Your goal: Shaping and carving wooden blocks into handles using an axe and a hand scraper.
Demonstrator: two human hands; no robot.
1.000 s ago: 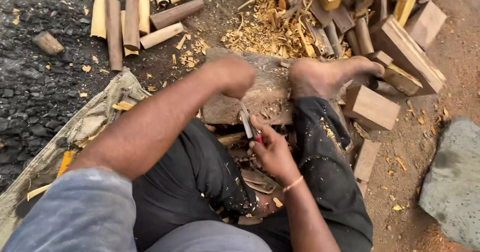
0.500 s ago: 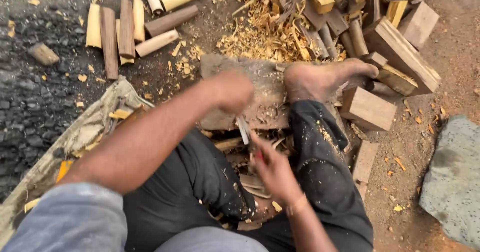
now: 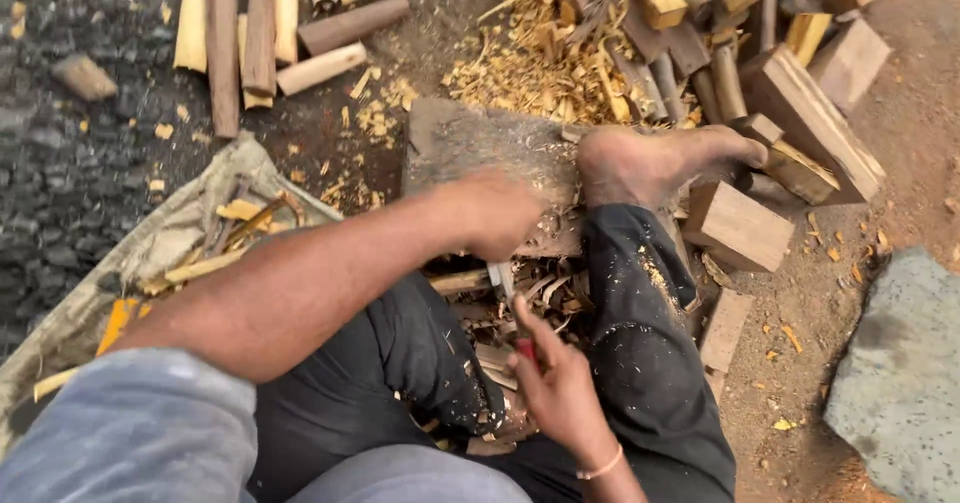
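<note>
Wood piece (image 3: 540,238) sits at frame centre on the chopping block (image 3: 470,143), pinned by the closed left hand (image 3: 495,213). Below it, the right hand (image 3: 560,383) grips a red-handled chisel (image 3: 510,308), blade up. Shavings (image 3: 540,63) lie upper centre. Cutting well probably means short strokes, away from the holding fingers and the bare foot (image 3: 650,163).

Two hands at work: the left hand (image 3: 497,213) and the right hand (image 3: 556,387), with one bare foot (image 3: 650,163) set on one chopping block (image 3: 480,143). One chisel (image 3: 508,298) shows between the hands. Seven cut sticks (image 3: 260,33) lie in a row on the ground toward its far left corner. One grey stone (image 3: 900,373) sits at the right edge, one sack (image 3: 150,253) at the left. The blocks (image 3: 735,225) heaped at far right are too jumbled to count.
</note>
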